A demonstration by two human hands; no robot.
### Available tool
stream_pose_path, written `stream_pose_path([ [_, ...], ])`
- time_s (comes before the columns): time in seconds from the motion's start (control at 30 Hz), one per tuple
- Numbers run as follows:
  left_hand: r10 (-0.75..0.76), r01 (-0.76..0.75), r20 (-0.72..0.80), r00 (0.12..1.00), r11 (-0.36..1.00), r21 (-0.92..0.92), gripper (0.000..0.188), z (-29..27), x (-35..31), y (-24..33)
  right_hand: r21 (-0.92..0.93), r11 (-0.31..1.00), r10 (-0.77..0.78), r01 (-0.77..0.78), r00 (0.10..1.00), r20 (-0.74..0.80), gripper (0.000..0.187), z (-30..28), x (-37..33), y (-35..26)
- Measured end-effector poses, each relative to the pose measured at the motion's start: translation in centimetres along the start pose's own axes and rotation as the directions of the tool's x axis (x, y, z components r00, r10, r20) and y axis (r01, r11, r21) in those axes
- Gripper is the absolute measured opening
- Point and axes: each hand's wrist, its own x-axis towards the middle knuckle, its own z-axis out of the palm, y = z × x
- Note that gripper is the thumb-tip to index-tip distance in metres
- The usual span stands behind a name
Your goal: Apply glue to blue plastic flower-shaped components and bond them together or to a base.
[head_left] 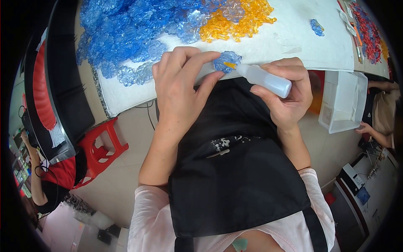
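Closest to the camera is a black apron over a pale pink shirt, and the two forearms rise from it toward the table edge. The left hand pinches a small blue beaded piece between thumb and fingers, just at the edge of the white table. The right hand is closed around a small translucent squeeze bottle, and its orange nozzle touches the blue piece. To do this well, I think the left hand should keep the piece steady and level, and the right hand should press the bottle only gently, so that a small drop goes exactly at the nozzle point and not on the fingers. Farther on the table lies a big pile of blue beaded pieces, and beside it a smaller orange pile, with one separate blue piece to the right. The blue pile lies near the working place and leaves little free space there. A white box stands at the right below the table edge, a red plastic stool at the left, and another person's hand is near the box.
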Motion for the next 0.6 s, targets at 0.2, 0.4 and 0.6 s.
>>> stream_pose_path([
  [0.2, -0.008, 0.008, 0.009, 1.0, 1.0, -0.006, 0.032, -0.1, 0.0, 0.0, 0.219, 0.974, 0.063, -0.054, 0.997, -0.035, 0.04, -2.6, 0.7, 0.8],
  [0.4, -0.024, 0.024, 0.013, 1.0, 1.0, 0.014, 0.032, -0.3, -0.1, 0.2, 0.131, 0.95, 0.278, -0.284, 0.959, 0.062, 0.039, -6.3, 3.2, 2.6],
  [0.6, -0.034, 0.034, 0.009, 0.999, 0.999, 0.028, 0.032, -0.4, -0.2, 0.5, -0.309, 0.95, 0.02, 0.056, 0.971, 0.237, 0.023, -6.0, 7.3, 4.5],
])
